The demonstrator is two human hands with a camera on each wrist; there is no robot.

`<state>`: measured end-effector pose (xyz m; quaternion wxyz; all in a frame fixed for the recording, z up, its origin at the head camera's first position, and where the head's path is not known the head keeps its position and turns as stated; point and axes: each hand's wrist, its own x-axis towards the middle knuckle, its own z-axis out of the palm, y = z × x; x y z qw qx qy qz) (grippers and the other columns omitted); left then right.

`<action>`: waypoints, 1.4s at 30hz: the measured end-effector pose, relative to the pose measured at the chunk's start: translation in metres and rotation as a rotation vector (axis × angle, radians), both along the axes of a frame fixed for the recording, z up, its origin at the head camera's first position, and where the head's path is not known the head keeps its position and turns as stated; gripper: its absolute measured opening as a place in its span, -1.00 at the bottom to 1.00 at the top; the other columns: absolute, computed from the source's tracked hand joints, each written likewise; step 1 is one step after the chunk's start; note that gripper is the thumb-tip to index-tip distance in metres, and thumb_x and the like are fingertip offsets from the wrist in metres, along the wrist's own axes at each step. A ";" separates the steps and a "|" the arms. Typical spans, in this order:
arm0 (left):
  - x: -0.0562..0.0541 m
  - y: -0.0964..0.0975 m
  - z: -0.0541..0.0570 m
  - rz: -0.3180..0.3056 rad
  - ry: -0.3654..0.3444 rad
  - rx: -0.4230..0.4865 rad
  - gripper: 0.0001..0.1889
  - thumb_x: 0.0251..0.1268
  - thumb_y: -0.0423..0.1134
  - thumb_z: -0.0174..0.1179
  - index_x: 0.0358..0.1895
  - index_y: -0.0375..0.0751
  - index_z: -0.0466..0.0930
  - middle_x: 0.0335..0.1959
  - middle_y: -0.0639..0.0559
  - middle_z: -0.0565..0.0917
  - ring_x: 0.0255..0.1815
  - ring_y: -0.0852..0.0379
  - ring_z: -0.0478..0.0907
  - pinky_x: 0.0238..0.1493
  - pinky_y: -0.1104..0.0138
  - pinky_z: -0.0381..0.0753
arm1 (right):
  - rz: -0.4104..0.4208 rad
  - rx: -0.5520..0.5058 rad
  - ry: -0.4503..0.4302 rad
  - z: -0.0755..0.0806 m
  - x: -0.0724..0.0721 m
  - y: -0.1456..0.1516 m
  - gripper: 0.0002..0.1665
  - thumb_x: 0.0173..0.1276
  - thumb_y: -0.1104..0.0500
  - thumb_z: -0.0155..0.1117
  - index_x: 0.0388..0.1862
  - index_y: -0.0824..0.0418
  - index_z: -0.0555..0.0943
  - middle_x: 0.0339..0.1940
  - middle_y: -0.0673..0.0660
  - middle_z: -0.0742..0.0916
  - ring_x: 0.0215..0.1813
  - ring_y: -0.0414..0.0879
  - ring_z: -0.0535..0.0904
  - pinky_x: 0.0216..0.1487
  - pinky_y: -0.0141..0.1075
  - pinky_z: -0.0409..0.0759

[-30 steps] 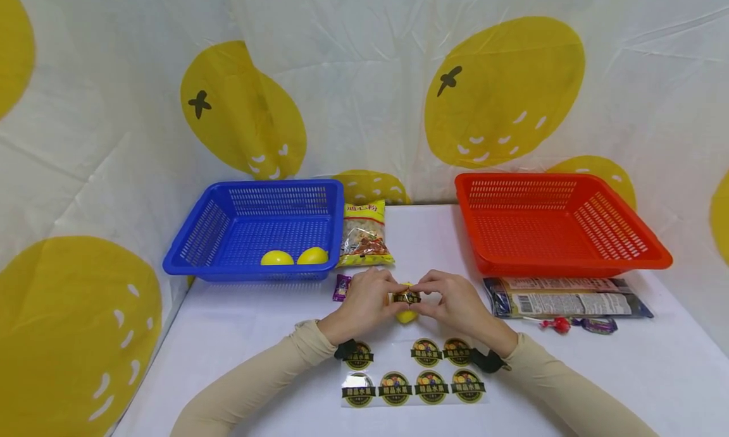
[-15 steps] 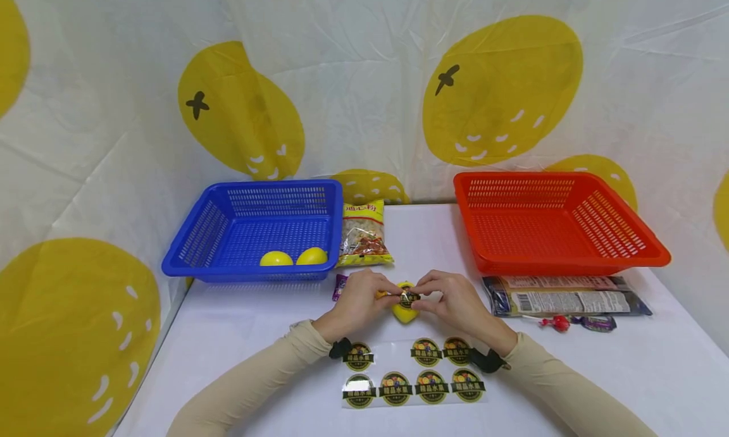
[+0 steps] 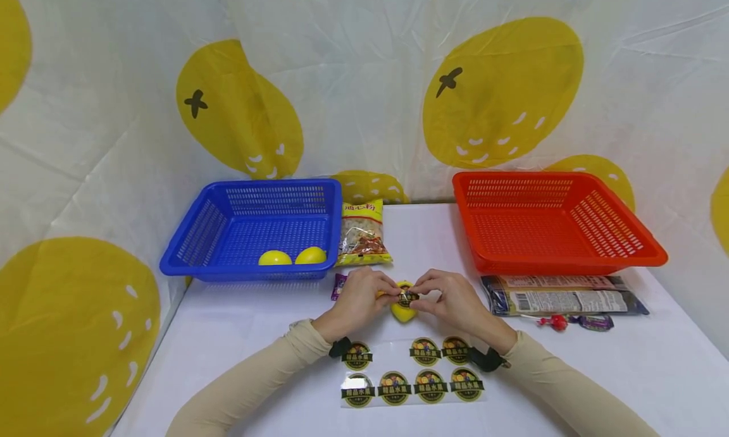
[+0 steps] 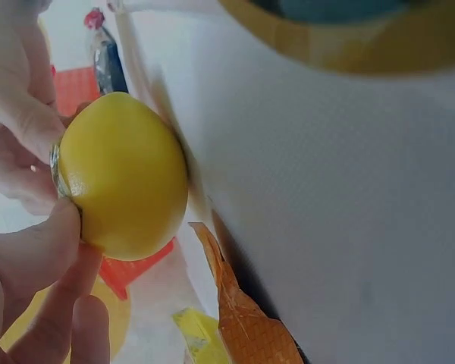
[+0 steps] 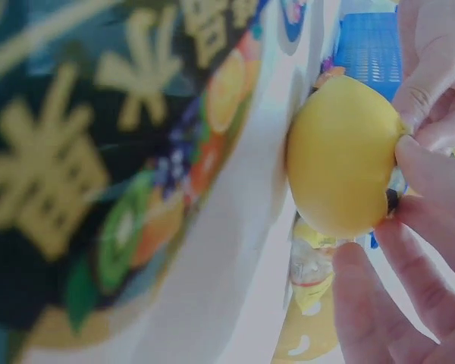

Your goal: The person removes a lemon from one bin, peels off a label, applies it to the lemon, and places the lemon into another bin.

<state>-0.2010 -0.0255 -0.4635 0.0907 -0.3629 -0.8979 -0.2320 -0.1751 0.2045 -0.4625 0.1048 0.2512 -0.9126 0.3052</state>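
Observation:
A yellow lemon (image 3: 404,314) lies on the white table between both hands. Across its top lies a round black-and-gold sticker (image 3: 407,297), seen edge-on in the left wrist view against the lemon (image 4: 129,182). My left hand (image 3: 360,301) pinches the sticker's left edge between thumb and index finger. From the other side, my right hand (image 3: 453,300) pinches the right edge, its fingertips close against the lemon (image 5: 345,159) in the right wrist view. Just in front lies a clear sheet of stickers (image 3: 394,387), with one bare spot in its back row.
Two lemons sit in a blue basket (image 3: 279,272) at back left. A red basket (image 3: 560,264) stands at back right, a flat dark package (image 3: 569,302) before it. Nearby are a yellow food bag (image 3: 362,234), purple candy (image 3: 338,286), red lollipop (image 3: 557,322) and another wrapped candy (image 3: 595,323).
The sticker has come to lie flatter over the lemon, and more of the lemon shows beneath it. My left fingers have shifted slightly left; my right hand has barely moved.

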 end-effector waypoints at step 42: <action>0.003 -0.001 0.002 0.042 -0.030 0.038 -0.87 0.22 -0.09 0.46 -0.18 0.11 0.85 -0.17 0.23 0.84 -0.22 0.22 0.61 -0.03 0.25 0.45 | -0.094 0.245 -0.252 -0.002 -0.005 -0.016 0.01 -0.19 -0.24 0.75 0.32 -0.02 0.64 -0.26 -0.13 0.76 -0.27 -0.27 0.54 -0.23 -0.33 0.41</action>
